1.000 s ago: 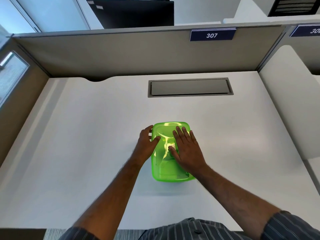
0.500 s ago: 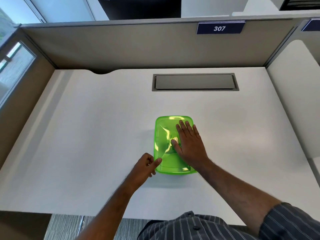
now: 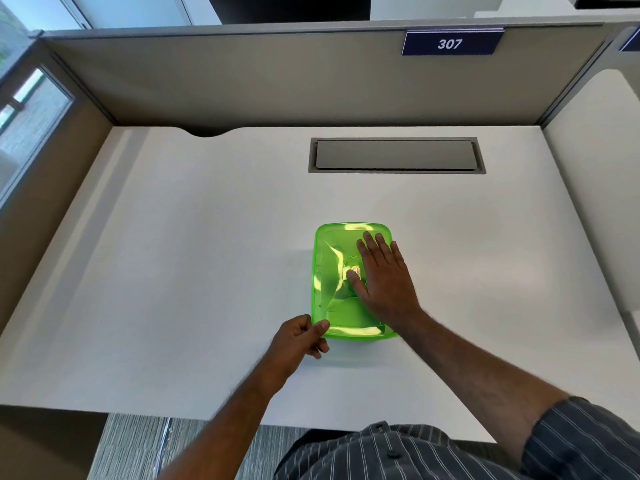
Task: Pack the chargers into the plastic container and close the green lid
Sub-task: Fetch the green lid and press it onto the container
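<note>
Lid: we see the green lid (image 3: 334, 278), translucent glossy plastic, a rounded rectangle with a raised rim and an oval moulding at its middle, lying flat on top of the plastic container (image 3: 360, 338).
Container: only a thin strip of its near wall shows below the lid; the chargers inside we cannot make out through the green plastic.
Right grip: our right hand (image 3: 384, 278) lies flat on the right half of the lid, fingers straight and close together, pointing away from us, thumb spread out to the oval moulding.
Left grip: our left hand (image 3: 298, 341) sits at the lid's near left corner, fingers curled under, thumb laid over the rim, so it pinches that corner.
Where it sits: the container stands on the tabletop (image 3: 194, 271) directly under the right hand and just beyond the left hand.
Tabletop: smooth, matte white, with a curved notch in its far edge.
Cable hatch (image 3: 396, 154): a long grey rectangular flap set flush in the tabletop, well beyond both hands.
Partition (image 3: 277, 81): beige fabric-like panel behind, carrying a dark blue plate (image 3: 450, 44) reading 307.
Sleeve (image 3: 588, 441): dark cloth with thin pale stripes on the right arm.
</note>
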Demonstrator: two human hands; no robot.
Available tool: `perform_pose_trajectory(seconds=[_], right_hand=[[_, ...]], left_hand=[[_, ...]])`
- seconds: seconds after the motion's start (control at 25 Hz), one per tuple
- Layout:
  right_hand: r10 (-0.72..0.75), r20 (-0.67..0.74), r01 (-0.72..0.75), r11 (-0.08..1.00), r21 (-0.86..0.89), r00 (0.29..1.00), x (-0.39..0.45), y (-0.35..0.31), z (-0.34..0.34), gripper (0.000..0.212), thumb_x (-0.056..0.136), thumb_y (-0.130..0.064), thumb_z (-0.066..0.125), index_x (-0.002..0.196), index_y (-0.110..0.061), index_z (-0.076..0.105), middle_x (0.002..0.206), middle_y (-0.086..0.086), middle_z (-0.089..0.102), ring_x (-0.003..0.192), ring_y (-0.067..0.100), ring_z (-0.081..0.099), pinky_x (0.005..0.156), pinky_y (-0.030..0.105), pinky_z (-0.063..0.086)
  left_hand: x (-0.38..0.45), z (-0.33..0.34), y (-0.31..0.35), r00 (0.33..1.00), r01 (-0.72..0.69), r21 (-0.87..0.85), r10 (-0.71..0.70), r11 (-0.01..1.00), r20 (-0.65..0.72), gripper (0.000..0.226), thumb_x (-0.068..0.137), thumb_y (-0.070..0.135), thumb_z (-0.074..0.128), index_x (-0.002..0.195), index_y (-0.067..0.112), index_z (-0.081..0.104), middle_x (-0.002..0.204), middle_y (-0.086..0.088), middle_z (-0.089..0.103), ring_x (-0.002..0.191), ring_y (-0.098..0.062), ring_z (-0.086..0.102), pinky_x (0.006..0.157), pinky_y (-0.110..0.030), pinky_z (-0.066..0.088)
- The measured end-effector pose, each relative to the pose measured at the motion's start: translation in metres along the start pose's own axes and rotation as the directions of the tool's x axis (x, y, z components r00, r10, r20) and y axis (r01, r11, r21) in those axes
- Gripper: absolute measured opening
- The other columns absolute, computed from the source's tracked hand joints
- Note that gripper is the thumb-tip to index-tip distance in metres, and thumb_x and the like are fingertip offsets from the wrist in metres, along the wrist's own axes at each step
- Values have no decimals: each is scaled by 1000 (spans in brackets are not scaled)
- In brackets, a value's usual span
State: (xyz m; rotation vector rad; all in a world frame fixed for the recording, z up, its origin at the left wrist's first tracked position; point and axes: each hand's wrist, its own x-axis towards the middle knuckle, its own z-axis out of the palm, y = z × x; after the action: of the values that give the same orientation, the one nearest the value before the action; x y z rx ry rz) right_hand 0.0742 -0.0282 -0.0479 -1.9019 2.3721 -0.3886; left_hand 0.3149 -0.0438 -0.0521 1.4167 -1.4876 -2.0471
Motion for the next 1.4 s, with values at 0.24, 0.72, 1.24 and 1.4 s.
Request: perform_pose_trajectory(seconds=[0.24,0.72,1.24,1.4], right_hand=[[0,-21,0,1000,3,1000,0,-1,1,65,100,-50,41,152,-12,37,163,10,30,153,26,20,124,49,15],[-9,-45,12,998,59,999,0,2,1,60,101,-45,41,152,-13,39,162,7,32,153,23,20,124,47,16],[414,223,-470,776,422,883,-80,31,-27,48,80,-68,64,92,-24,47,85,-6,56,77,18,57,69,37,46],[208,552,-566,538,625,807,-106,35,-30,48,93,-53,61,81,-6,57,67,6,64,60,15,62,66,42,51]], left_hand=[[-1,2,-3,999,-22,13,23,1000,-43,35,96,28,70,84,-1,56,69,-14,70,73,-27,70,66,-33,58],[-4,5,-6,995,-68,31,70,997,-72,34,99,28,66,78,3,54,78,-29,72,71,-26,70,75,-38,62],[3,-6,-7,998,-55,125,58,991,-17,65,86,52,72,81,-11,57,71,-12,74,67,-21,69,68,-37,60],[4,-6,-8,999,-44,116,47,992,-18,50,88,45,73,74,-1,61,69,-11,73,67,-21,69,65,-36,59]])
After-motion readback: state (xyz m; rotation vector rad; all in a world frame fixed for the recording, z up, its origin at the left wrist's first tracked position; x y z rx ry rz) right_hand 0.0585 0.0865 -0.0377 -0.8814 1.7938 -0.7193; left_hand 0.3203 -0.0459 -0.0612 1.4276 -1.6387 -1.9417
